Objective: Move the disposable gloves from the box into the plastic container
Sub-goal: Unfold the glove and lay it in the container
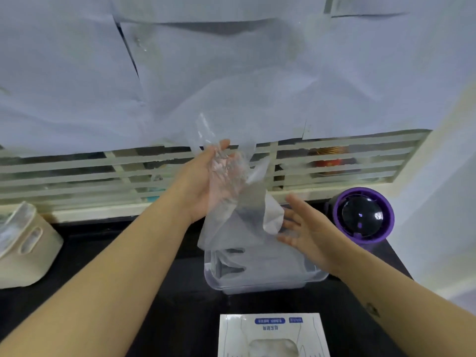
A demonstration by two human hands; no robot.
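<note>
My left hand [206, 181] is raised above the counter and holds a thin clear disposable glove [237, 199], pinched near its top between thumb and fingers. The glove hangs down toward the clear plastic container [260, 284] on the black counter; more clear film lies inside it. My right hand [306, 230] is spread, fingers straight, touching the glove's lower right edge just above the container. The white glove box [273, 336] with blue labels sits at the near edge, a wad of gloves showing in its opening.
A beige basket with handle slots [23, 248] stands at the left. A purple-rimmed round appliance [363, 215] sits at the right. A slatted window frame [103, 173] runs behind the black counter [154, 292]. White wall at right.
</note>
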